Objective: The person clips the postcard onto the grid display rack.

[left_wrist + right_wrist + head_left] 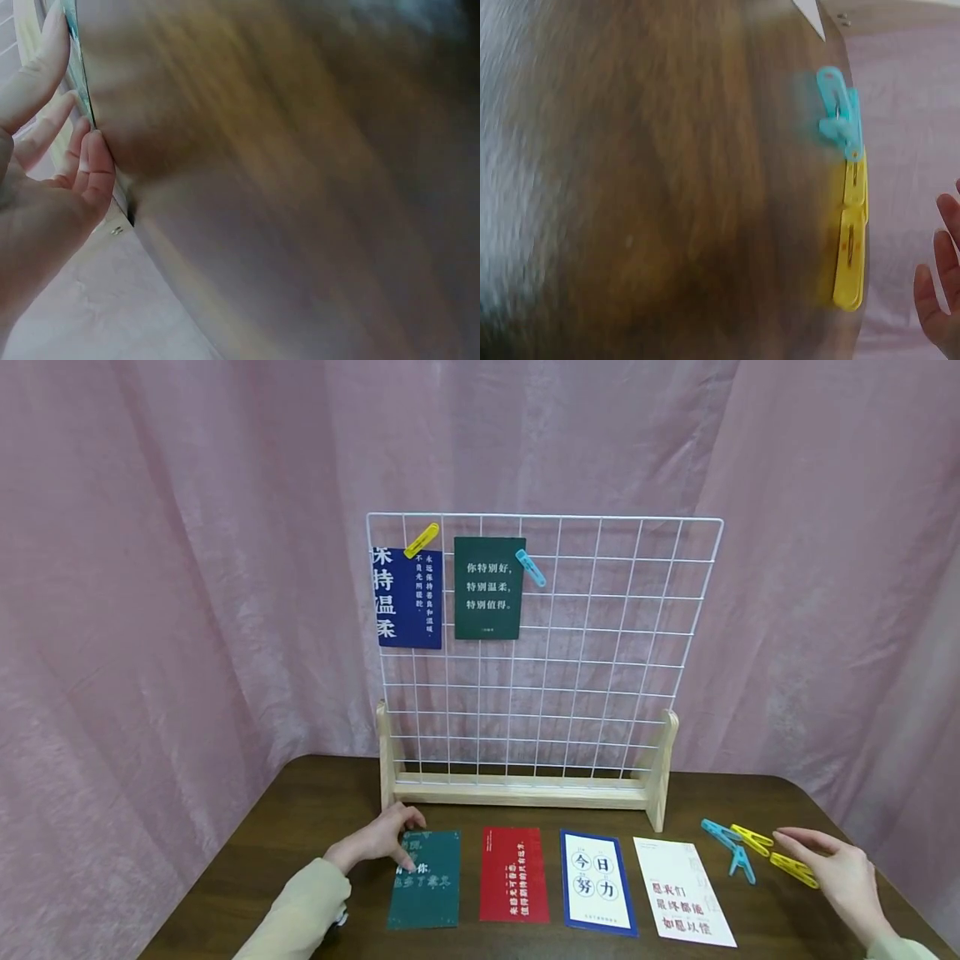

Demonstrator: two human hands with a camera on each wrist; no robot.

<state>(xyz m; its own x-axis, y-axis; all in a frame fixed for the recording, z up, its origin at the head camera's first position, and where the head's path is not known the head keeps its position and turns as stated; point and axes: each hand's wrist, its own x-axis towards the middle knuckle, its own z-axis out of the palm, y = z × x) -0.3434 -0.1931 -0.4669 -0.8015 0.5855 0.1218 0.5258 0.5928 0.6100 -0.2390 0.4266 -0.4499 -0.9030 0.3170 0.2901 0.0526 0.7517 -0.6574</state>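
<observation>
The green card (435, 900), flat on the table (258, 860), should be light and bendable, best pinched by its edge, where the left hand (381, 842) spreads fingers without gripping, while the right hand (843, 877), with parted fingers, holds nothing.

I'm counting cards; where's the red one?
In the head view, the red card lies on the table, teal card to its left, blue-bordered card right.

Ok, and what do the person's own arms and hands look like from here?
The left hand and right hand are bare, with no gloves in sight. The left sleeve is long and pale cream; the right sleeve looks similar, though only its end shows. Something small and pale sits beside the left cuff, too small to identify.
</observation>
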